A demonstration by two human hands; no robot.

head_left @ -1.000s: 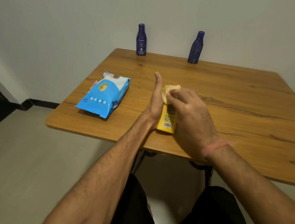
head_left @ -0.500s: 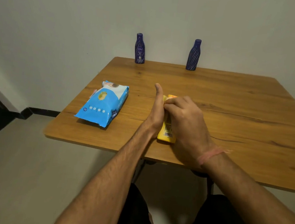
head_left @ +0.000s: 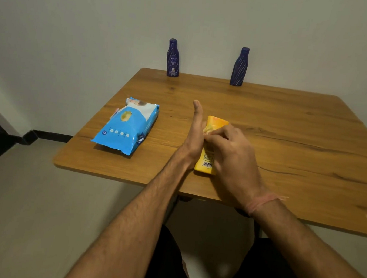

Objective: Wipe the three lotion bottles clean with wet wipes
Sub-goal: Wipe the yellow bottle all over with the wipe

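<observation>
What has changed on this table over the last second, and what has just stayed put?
The right hand, pressing a wet wipe on the lying yellow bottle, slid from the bottle's far end back toward the person, uncovering the orange top. The left hand stayed flat against the bottle's side, thumb up. The two blue bottles and the wipes pack did not move.

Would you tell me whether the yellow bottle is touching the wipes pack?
Apart. The head view shows the left hand and bare table between yellow bottle and wipes pack.
</observation>
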